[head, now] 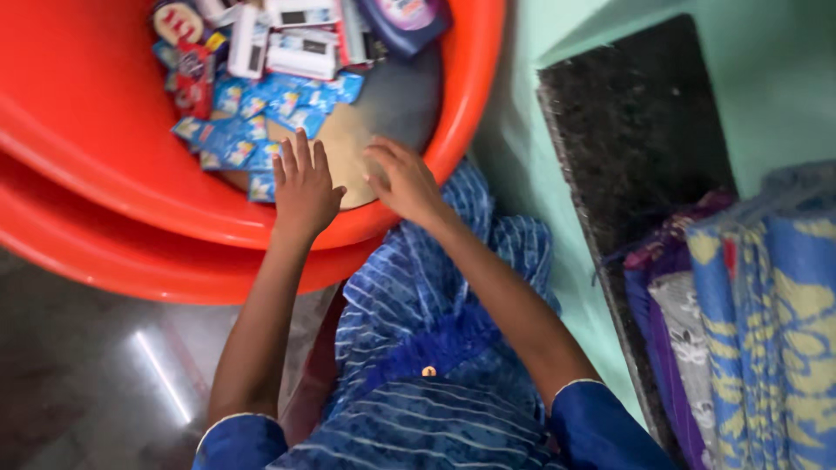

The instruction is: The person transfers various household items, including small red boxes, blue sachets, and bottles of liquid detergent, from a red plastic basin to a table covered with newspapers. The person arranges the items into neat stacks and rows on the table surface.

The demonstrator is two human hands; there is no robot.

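While over orange tub [104,165] rim: L hand [305,187] flat, grip wide, empty, nr blue sachets [231,139]; R hand [405,178] grip loose, empty.

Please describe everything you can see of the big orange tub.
The orange tub is large, round, glossy and looks like plastic, with a thick rolled rim. It appears nested in a second one. Only part is in frame. Inside lie blue sachets, white boxes and a purple bottle. The left hand rests on its near rim; the right hand reaches over it.
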